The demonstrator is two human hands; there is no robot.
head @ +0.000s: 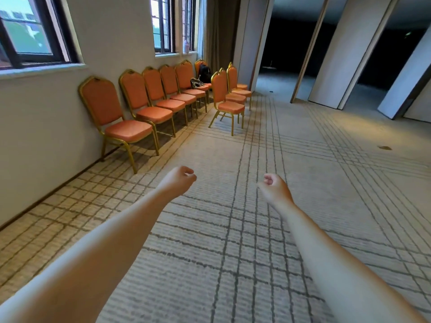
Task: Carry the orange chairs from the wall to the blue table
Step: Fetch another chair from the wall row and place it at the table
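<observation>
Left hand (178,181): fingers curled in, holding nothing, over the carpet (256,241)
Right hand (274,187): clenched loosely, empty
Orange chairs (102,101): row against the wall (35,127) below the windows (32,31), a few standing apart at the far end

A row of orange chairs (130,106) with gold frames is lined against the wall (35,127) beneath the windows (30,31). A black backpack (205,72) is seen on a far seat. Above the lined carpet (233,241), the left hand (178,181) and right hand (274,186) are held forward, fingers curled, nothing gripped.
</observation>
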